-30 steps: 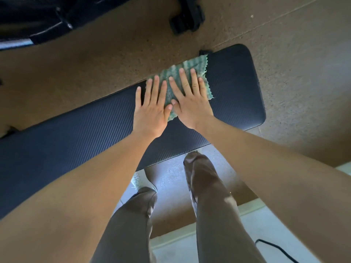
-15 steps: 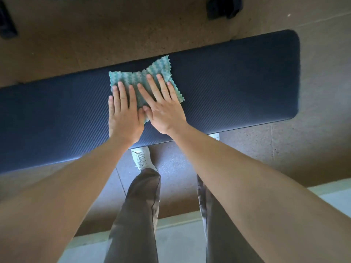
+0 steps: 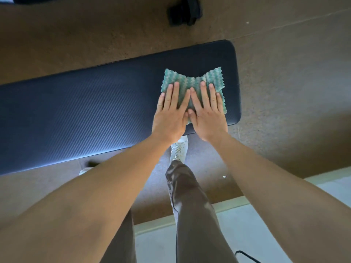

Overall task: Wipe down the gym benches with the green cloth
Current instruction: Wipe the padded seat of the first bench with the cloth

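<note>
Since the frame half a second ago, both hands and the green cloth [image 3: 192, 82] have slid along the bench [image 3: 76, 114] to its rounded end. That end now sits at about 2 o'clock in the head view.

The bench is a long dark pad with fine diagonal ribbing, running from 9 o'clock to 2 o'clock across a brown speckled floor [image 3: 284, 92]. A dark object [image 3: 184, 14] lies on the floor at 12 o'clock, well apart from the bench. At 5 o'clock the brown gives way to pale flooring [image 3: 247, 234], where a thin black cable [image 3: 245, 255] shows at the bottom edge. A white shoe [image 3: 179, 151] and a grey trouser leg [image 3: 191, 205] stand just below the bench's near edge.

The left hand [image 3: 171, 114] and right hand [image 3: 207, 116] lie flat, side by side, with their thumbs touching. Their fingers are straight and slightly spread, pressing the cloth onto the pad without clutching it. The cloth bunches a little between them, its far corners sticking out toward 12 o'clock.
</note>
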